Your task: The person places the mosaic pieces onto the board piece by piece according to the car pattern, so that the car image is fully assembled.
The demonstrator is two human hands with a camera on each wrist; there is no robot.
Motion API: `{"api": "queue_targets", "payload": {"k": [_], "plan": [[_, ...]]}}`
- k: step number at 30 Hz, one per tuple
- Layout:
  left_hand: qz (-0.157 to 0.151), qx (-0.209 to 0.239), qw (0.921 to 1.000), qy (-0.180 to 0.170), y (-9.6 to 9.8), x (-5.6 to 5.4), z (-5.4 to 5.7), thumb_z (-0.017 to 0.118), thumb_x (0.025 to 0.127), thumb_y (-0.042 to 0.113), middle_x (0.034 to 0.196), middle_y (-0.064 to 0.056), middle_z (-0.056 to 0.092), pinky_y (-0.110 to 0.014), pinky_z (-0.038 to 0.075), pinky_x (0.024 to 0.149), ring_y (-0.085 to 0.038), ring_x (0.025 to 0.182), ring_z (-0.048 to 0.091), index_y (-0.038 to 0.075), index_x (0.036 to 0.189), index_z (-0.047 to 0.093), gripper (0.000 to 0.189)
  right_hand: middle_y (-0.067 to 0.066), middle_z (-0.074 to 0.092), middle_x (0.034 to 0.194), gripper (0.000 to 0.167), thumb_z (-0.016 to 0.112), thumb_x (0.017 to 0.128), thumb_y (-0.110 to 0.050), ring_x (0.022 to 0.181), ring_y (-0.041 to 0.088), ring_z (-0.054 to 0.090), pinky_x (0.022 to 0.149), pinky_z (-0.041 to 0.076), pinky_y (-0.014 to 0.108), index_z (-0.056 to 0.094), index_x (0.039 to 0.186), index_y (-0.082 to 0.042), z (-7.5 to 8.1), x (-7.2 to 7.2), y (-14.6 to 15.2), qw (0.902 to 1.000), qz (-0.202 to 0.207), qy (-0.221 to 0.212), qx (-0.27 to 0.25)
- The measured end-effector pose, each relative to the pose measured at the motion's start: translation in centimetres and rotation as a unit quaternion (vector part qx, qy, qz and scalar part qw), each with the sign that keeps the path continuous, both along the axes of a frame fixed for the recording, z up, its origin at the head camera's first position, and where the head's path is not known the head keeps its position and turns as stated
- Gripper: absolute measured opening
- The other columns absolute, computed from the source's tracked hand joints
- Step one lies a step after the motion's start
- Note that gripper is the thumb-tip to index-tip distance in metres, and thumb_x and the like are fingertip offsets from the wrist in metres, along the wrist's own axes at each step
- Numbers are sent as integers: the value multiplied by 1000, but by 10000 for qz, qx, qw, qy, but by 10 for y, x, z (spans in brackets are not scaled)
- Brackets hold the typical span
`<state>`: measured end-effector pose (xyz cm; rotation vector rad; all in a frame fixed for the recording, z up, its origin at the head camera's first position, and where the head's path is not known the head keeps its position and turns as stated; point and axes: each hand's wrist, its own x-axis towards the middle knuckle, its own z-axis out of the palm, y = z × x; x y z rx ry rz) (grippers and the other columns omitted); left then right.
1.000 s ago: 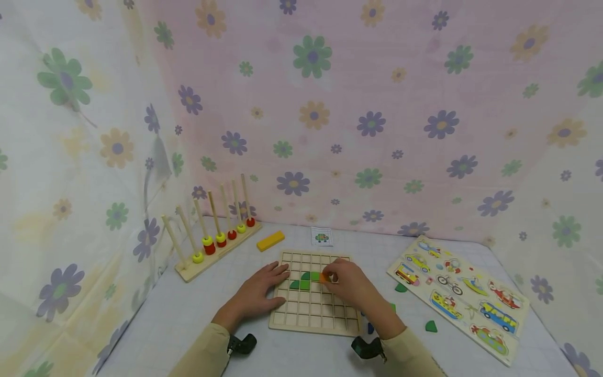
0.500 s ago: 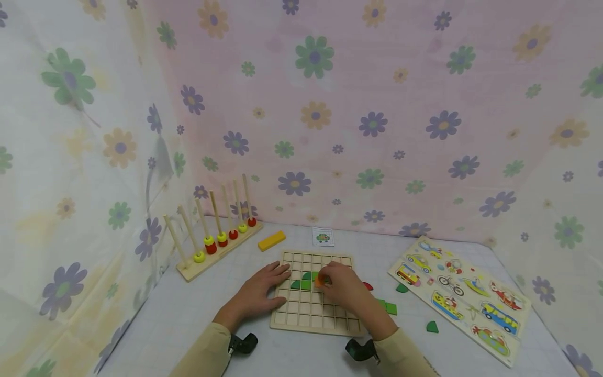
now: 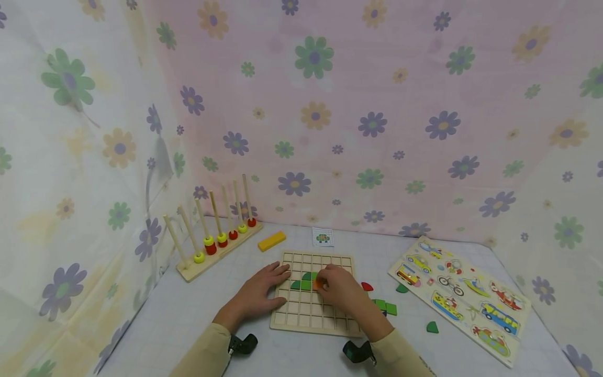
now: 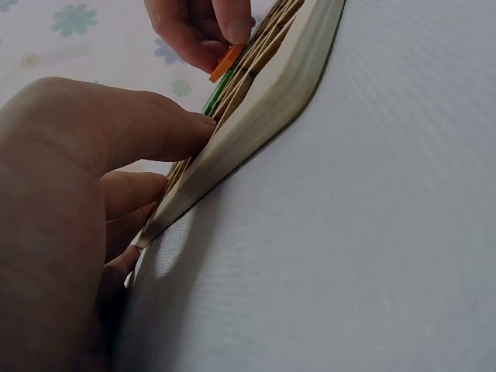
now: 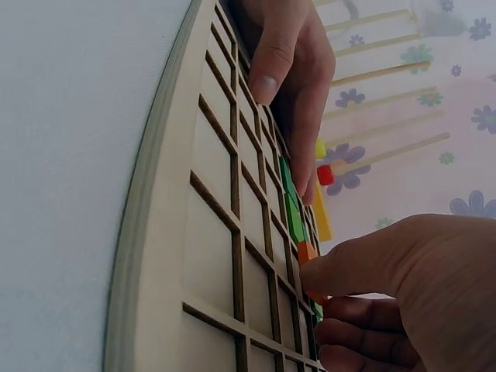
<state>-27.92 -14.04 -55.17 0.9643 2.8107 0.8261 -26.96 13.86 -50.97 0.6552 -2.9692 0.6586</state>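
Note:
A wooden grid board [image 3: 313, 331] lies on the white cloth in front of me. My left hand [image 3: 256, 288] rests on its left side, fingers spread, with the thumb on the near part of the rim. Between thumb and fingers my right hand [image 3: 338, 285] pinches an orange tile [image 4: 226, 63]. That tile is slightly tilted at a cell just right of a green square tile [image 3: 306, 285]. Green quarter-round tiles [image 3: 295, 285] sit in cells to the left and above. In the head view the right fingers partly hide the orange tile and nearby cells.
A red quarter-round piece [image 3: 367, 286], green squares [image 3: 390, 309] and green quarter-rounds [image 3: 432, 326] lie right of the board. Farther right is a vehicle puzzle board [image 3: 430, 281]. Behind stand a picture card [image 3: 323, 237], a yellow block [image 3: 271, 241] and a peg rack [image 3: 192, 271] with rings.
My right hand has shifted left and slightly nearer with the orange tile, from the upper green row to beside the lower green square. The left hand stays on the board.

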Motion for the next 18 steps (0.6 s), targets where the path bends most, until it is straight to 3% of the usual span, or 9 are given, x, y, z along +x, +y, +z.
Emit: {"api": "queue_targets", "payload": {"k": [18], "plan": [[31,24,10000,-28,0,-2,-2,70,99,42,173,3,40,-62,30,125,-31,163,26,15,162,54,70,-5,65,89,10,85,92,-10,78,12,54,72,53,33,80,101,-12,-4,-2,1,9999,81,-65,-84]]}}
